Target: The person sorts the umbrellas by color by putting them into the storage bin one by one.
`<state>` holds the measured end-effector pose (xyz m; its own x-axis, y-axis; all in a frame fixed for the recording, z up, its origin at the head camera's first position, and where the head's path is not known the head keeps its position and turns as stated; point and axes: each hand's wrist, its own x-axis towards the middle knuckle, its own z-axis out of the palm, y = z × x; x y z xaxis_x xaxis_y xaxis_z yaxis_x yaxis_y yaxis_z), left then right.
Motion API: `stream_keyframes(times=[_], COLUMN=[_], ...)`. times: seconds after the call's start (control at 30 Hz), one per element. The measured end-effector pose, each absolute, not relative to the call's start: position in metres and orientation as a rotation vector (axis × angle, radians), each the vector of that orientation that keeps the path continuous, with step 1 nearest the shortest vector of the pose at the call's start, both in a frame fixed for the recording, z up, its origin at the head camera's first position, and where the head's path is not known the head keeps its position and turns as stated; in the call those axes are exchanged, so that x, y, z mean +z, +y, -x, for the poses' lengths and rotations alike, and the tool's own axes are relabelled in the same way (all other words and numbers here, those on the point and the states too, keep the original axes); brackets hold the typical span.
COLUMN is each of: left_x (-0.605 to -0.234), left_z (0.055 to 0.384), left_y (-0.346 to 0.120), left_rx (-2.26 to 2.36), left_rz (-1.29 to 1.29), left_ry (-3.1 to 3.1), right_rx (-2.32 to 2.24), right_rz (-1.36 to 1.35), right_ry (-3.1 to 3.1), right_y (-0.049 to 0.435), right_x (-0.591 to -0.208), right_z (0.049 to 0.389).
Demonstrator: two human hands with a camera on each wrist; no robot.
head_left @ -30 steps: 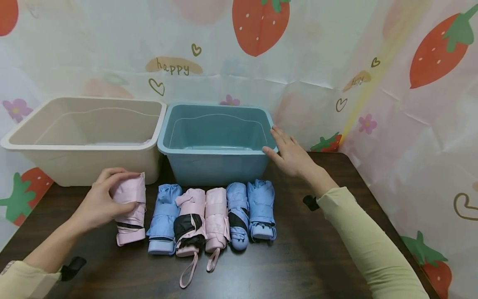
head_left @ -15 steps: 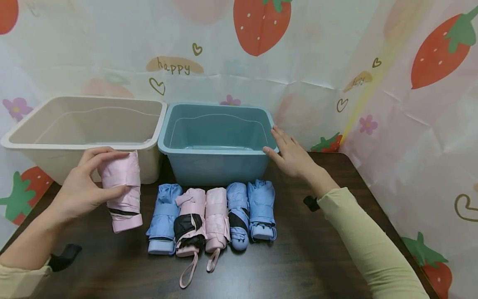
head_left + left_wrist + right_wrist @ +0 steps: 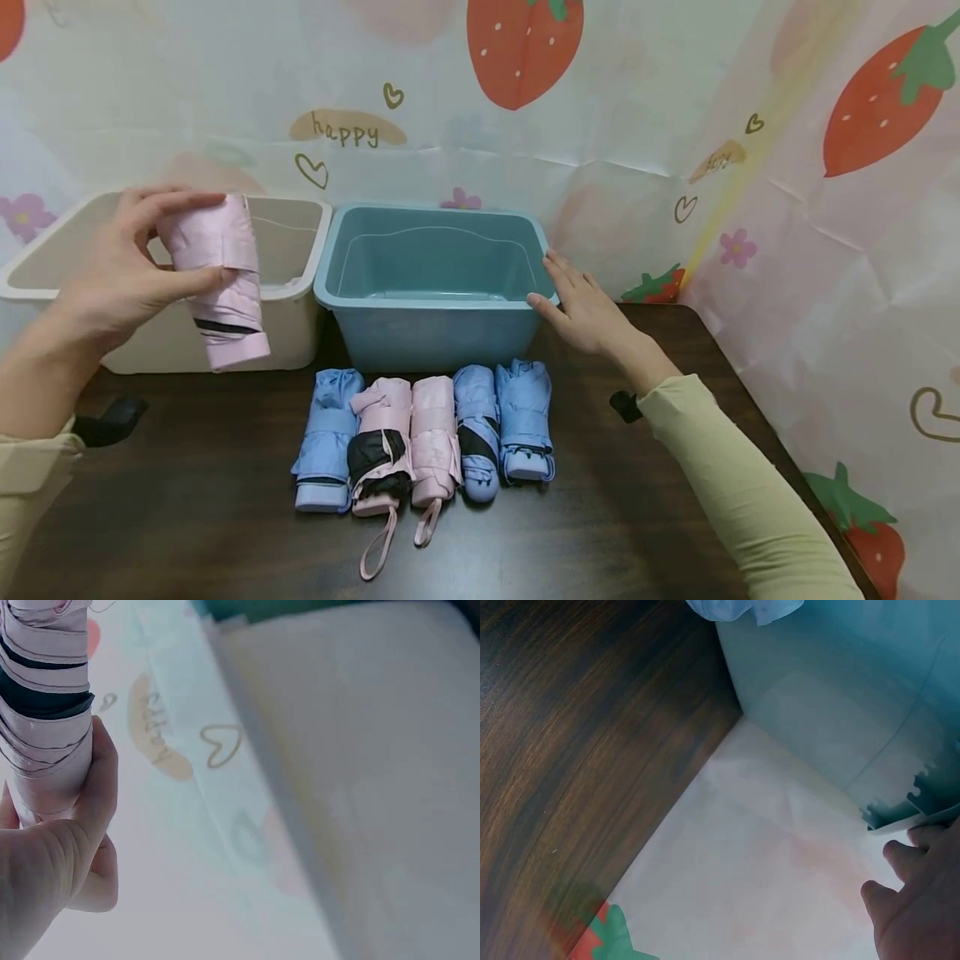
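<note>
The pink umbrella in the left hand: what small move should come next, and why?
I would probably ease the left hand forward and up a little, bringing the pink umbrella over the cream bin. The hand grips the umbrella by that bin, but in the head view its lower end overlaps the bin's outer front wall, so releasing now might miss.

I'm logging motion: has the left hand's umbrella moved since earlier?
Yes: in the head view, the pink umbrella rose from below the cream bin's front rim to overlap it.
</note>
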<state>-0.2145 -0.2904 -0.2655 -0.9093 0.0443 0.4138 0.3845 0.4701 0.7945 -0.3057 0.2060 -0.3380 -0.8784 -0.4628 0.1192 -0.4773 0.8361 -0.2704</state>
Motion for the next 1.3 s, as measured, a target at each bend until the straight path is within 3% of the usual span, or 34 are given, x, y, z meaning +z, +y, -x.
stream_keyframes(times=[0.23,0.53,0.83,1.3], left_x=[-0.234,-0.225,-0.248,-0.290], left_z=[0.262,0.315,0.346,0.366], left_y=[-0.299,-0.302,-0.310,-0.315], left_rx=[-1.454,-1.408,-1.382,-1.412], left_rz=[0.331,0.250,0.207,0.342], left_ry=[-2.465,-2.647,-2.736,-2.939], right_rx=[0.442,0.427,0.448,0.436], right_rz=[-0.748,-0.739,-0.761,-0.768], right_ry=[-2.985,-2.983,-2.992,-3.016], right_y=[0.206,0.210,0.209,0.206], right_x=[-0.336,-0.331,-0.337,-0.334], right_z=[0.304,0.307,0.306,0.302])
